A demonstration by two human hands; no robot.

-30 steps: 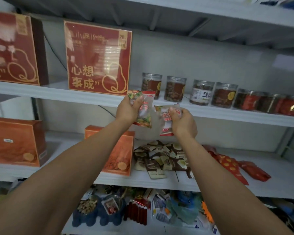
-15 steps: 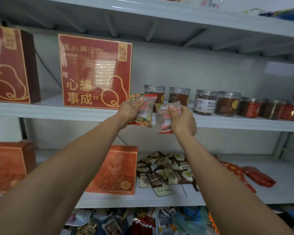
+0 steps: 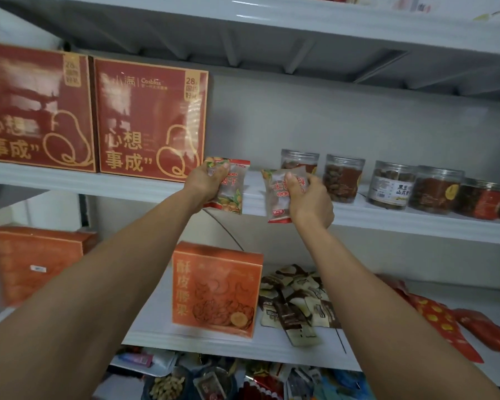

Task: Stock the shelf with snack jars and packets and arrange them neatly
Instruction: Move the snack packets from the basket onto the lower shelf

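Two snack packets held up at the front edge of the middle shelf [image 3: 98,184].

The red gift box [image 3: 150,122] on that shelf reads "Cosbliss", "28" and "心想事成"; a jar [image 3: 391,186] in the row to the right is labelled "黑豆山药"; the orange box [image 3: 215,290] one shelf down reads "酥皮腰果". Both arms reach up and forward. The left hand [image 3: 205,183] pinches a fruit-printed packet [image 3: 233,187], thumb across its face, just beside the red box. The right hand [image 3: 311,204] grips a second packet [image 3: 277,197] in front of the jars; its red characters are partly covered.
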